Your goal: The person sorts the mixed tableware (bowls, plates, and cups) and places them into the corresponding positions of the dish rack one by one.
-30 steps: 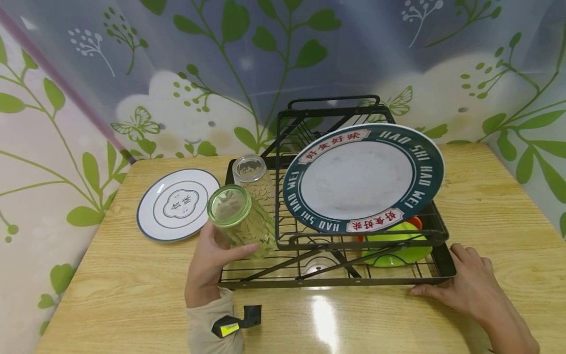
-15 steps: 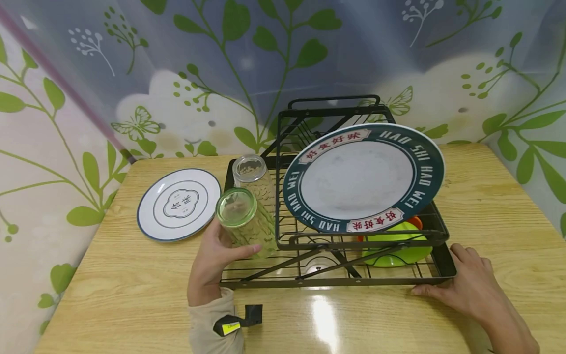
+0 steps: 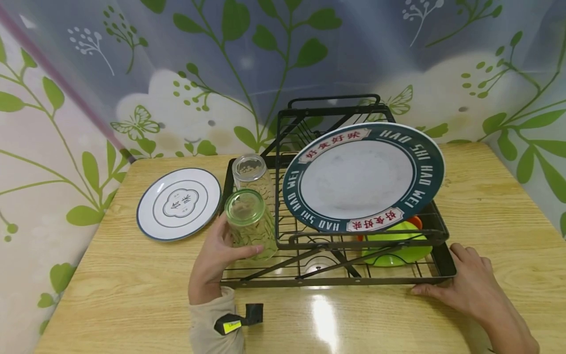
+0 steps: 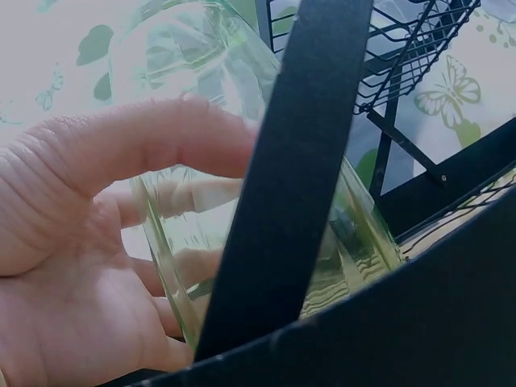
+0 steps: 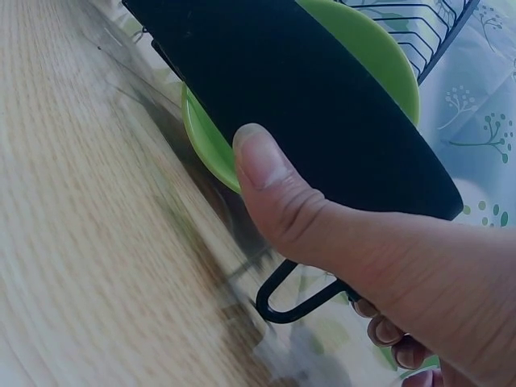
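Observation:
My left hand (image 3: 213,261) holds a green glass (image 3: 253,233) at the left end of a black two-tier dish rack (image 3: 336,281). The glass stands bottom up on the lower tier, nearly upright. In the left wrist view, my thumb lies across the front of the green glass (image 4: 193,218) and the fingers show through it from behind; a black strut crosses in front. Just behind it stands a clear glass (image 3: 254,179), also bottom up. My right hand (image 3: 475,284) grips the rack's front right corner, thumb on the dark side wall (image 5: 274,89) in the right wrist view.
A large plate with a dark green rim (image 3: 362,179) leans on the upper tier. Beneath it, a lime green dish (image 3: 398,258) and an orange piece (image 3: 415,222) sit on the lower tier. A white plate with a blue rim (image 3: 152,216) lies on the wooden table (image 3: 128,295), left of the rack.
The green glass has shifted right and tipped from a leftward lean to nearly upright, my left hand moving slightly right with it. The right hand and the rack stay put.

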Available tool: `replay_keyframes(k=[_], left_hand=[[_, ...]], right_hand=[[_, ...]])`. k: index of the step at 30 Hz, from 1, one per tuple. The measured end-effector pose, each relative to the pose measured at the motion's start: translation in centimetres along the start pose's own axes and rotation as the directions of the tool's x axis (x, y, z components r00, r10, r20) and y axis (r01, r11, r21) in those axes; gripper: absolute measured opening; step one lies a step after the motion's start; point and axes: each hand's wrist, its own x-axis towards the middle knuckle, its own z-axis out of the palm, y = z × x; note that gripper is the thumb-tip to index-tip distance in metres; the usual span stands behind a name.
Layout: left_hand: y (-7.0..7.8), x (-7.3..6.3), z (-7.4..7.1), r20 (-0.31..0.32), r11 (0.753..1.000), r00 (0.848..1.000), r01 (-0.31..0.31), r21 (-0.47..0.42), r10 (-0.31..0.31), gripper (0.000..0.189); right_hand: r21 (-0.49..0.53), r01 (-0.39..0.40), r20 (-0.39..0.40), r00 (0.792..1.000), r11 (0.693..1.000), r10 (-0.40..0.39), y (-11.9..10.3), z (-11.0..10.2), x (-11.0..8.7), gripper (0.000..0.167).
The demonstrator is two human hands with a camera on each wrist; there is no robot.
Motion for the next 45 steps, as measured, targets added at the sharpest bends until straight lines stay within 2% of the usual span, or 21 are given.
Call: replay_keyframes(k=[11, 18, 25, 35, 45], left_hand=[[-0.02, 0.14, -0.10, 0.026, 0.996, 0.996, 0.089, 0.024, -0.089, 0.093], [-0.23, 0.20, -0.20, 0.049, 0.997, 0.996, 0.078, 0.029, -0.079, 0.094], [-0.11, 0.17, -0.03, 0.014, 0.991, 0.993, 0.120, 0.056, -0.121, 0.089], [-0.04, 0.31, 0.17, 0.007, 0.987, 0.990, 0.138, 0.078, -0.139, 0.090], [0.06, 0.63, 0.57, 0.002, 0.983, 0.989, 0.147, 0.109, -0.148, 0.094]], right_hand=[[0.005, -0.003, 0.001, 1.000, 1.000, 0.003, -0.01, -0.01, 0.02, 0.102], [0.008, -0.010, 0.002, 1.000, 1.000, 0.010, -0.07, 0.00, 0.00, 0.105], [0.011, -0.013, 0.004, 1.000, 1.000, 0.013, -0.08, -0.01, -0.01, 0.105], [0.012, -0.017, 0.008, 1.000, 1.000, 0.017, -0.06, 0.03, 0.00, 0.098], [0.015, -0.031, 0.019, 0.999, 0.999, 0.030, -0.03, 0.09, -0.07, 0.106]])
